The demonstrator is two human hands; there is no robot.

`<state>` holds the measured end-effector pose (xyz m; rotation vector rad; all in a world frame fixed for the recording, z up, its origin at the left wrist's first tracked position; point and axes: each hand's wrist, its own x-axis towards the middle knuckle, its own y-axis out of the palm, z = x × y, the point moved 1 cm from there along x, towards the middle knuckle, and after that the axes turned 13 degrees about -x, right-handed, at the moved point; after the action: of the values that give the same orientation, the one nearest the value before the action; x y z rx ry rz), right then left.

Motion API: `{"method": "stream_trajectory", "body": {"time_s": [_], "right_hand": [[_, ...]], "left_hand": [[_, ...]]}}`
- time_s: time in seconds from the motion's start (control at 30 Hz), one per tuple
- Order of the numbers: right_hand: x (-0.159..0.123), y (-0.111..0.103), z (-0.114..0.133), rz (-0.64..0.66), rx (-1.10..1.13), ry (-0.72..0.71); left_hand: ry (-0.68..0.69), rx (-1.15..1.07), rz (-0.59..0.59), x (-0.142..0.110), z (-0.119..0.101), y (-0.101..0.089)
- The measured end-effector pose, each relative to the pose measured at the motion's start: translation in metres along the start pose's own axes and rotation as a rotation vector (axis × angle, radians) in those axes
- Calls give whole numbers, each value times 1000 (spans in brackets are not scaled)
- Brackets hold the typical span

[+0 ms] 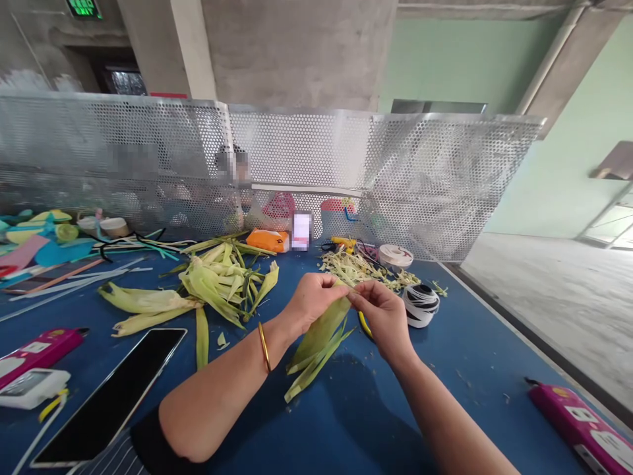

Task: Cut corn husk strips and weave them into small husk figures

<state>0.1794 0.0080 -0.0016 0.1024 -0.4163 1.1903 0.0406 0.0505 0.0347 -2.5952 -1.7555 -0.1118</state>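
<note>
Over the blue table, my left hand pinches the top end of a green corn husk, whose split strips hang down toward the tabletop. Close against it, my right hand has thumb and forefinger pinched at the same end of the husk. Part of a yellow-handled tool shows beside my right hand; the rest is hidden. A spool of white and black cord stands to the right of that hand. Left of my hands lies a heap of corn husks.
Husk scraps lie beyond my hands, near a white tape roll. An orange packet and a lit phone are by the perforated metal screen. A dark tablet lies left; a magenta box sits right.
</note>
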Motion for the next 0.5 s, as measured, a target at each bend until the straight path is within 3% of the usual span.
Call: {"method": "stream_trajectory", "body": {"time_s": [0.27,0.5], "right_hand": [[-2,-1,-3,-84,-112,-4],[-4,-2,2,-77,-226,-84]], "left_hand": [[36,16,-26,2,6,1],[16,4,-41,3,9,2]]}}
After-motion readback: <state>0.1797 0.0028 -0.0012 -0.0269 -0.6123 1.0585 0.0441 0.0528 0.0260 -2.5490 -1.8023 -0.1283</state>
